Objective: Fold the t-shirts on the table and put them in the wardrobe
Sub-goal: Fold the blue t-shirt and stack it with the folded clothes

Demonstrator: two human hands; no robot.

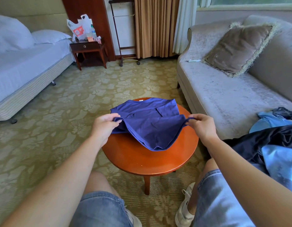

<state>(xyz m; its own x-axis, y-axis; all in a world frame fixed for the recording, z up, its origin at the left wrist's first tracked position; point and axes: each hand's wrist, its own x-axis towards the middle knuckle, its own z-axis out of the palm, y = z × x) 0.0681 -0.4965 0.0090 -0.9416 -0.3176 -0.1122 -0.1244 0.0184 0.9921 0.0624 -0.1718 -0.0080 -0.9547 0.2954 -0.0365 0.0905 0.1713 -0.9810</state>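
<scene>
Here, left hand and right hand pinch the blue t-shirt's near corners; uneven lifting could skew the fold on the round table.

I see soft daylight from the window upper right | faint sheen on table | edges bowed, corners soft

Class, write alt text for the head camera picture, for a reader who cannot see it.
A seated person's left hand and right hand each pinch an edge of a dark blue t-shirt, holding its near part above a round wooden table. More clothes lie heaped on the grey sofa at the right; a bed stands at the left.
</scene>
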